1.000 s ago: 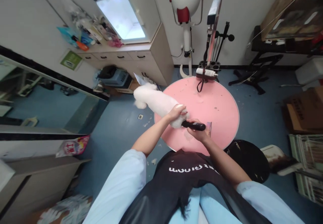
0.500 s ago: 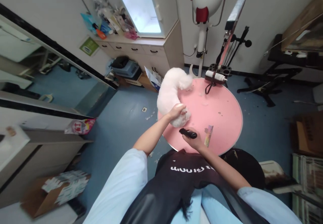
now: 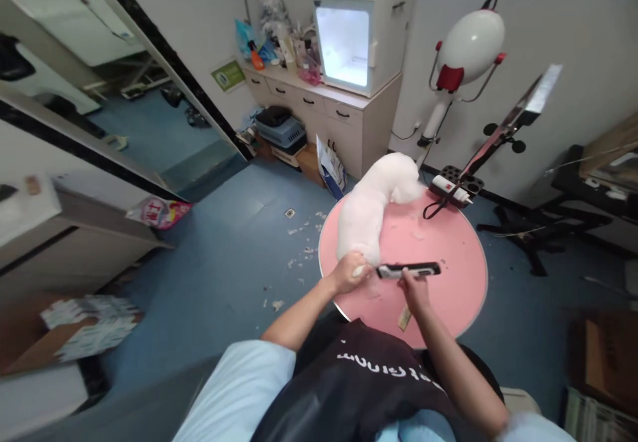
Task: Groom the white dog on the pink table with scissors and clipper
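A fluffy white dog (image 3: 363, 213) stands along the left side of a round pink table (image 3: 448, 296), its head toward the far edge. My left hand (image 3: 350, 271) is closed at the dog's rear end, gripping a small white part, perhaps a leg or the tail. Black and silver clippers (image 3: 411, 270) lie level in my right hand (image 3: 415, 289), their tip close to the dog's rear and my left fingers. Near my right wrist a small flat strip (image 3: 404, 318) rests on the table.
A holder (image 3: 456, 186) with a white bottle and a black loop is at the table's far edge, beside a white lamp-like device (image 3: 472, 46) on an arm. Behind stands a cabinet (image 3: 379, 126) bearing a lit white box (image 3: 343, 43). Fur tufts lie on the floor.
The view has shifted, and the dog's body looks straighter. My left hand has moved to its rear end. The clippers have turned sideways, showing their full length, with the tip pointing left.
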A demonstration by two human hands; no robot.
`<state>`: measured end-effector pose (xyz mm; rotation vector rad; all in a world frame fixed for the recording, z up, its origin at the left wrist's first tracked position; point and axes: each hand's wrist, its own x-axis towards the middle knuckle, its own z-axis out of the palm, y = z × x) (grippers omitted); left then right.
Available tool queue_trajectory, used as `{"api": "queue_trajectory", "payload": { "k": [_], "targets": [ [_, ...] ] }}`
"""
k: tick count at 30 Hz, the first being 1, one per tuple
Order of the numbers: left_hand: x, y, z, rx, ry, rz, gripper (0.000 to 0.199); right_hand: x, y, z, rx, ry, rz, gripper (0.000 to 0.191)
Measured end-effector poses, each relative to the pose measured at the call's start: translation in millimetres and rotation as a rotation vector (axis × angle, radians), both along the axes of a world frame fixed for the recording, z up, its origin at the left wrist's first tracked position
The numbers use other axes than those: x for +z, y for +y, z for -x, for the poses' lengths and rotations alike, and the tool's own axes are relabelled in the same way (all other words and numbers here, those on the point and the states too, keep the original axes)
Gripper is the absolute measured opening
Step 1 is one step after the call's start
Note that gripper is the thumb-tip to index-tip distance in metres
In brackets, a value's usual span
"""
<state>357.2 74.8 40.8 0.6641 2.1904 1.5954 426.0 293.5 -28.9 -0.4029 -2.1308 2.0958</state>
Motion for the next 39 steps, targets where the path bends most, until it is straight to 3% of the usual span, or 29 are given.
{"api": "queue_trajectory", "payload": {
  "k": [2, 6, 8, 10, 16, 22, 24, 29, 31, 35, 37, 39],
  "targets": [
    [-6.8, -12.3, -11.6, 0.027, 0.120, 0.039, 0.053, 22.2, 17.6, 43.1, -0.094, 0.033, 0.085, 0.039],
    [-22.2, -19.7, -25.9, 0.067, 0.139, 0.038, 0.060, 69.9, 19.0, 163.6, -0.007, 0.090, 0.006, 0.034],
    [-30.1, -19.0, -33.3, 0.068, 0.140, 0.042, 0.062, 81.2, 8.2, 208.3, -0.002, 0.107, -0.049, 0.036],
    [-38.0, -18.7, -41.1, 0.087, 0.138, 0.038, 0.063, 81.1, -5.1, 226.1, 0.106, 0.054, -0.083, 0.039],
    [-55.3, -21.9, -56.5, 0.089, 0.079, 0.019, 0.066, 56.1, -28.9, 186.0, 0.550, -0.076, -0.096, 0.044],
    [-48.4, -21.8, -57.5, 0.067, 0.094, -0.017, 0.061, 61.8, -34.9, 213.1, 0.264, 0.041, -0.145, 0.042],
    [-44.8, -22.9, -58.4, 0.062, 0.103, -0.022, 0.059, 62.3, -42.9, 209.2, 0.344, -0.008, -0.160, 0.039],
    [-43.1, -27.4, -64.6, 0.053, 0.103, 0.005, 0.059, 57.9, -57.1, 163.0, 0.622, -0.110, -0.193, 0.035],
    [-43.1, -28.3, -66.1, 0.060, 0.089, 0.007, 0.060, 57.8, -55.1, 160.3, 0.622, -0.096, -0.199, 0.036],
    [-39.0, -28.6, -66.8, 0.048, 0.099, 0.001, 0.065, 59.3, -50.4, 172.5, 0.400, -0.019, -0.182, 0.036],
    [-34.3, -29.7, -68.1, 0.047, 0.072, -0.001, 0.068, 57.6, -51.0, 160.8, 0.463, -0.032, -0.139, 0.038],
    [-27.6, -32.6, -70.8, 0.067, 0.013, -0.009, 0.071, 53.7, -49.2, 134.0, 0.651, -0.080, -0.065, 0.042]
  ]
}}
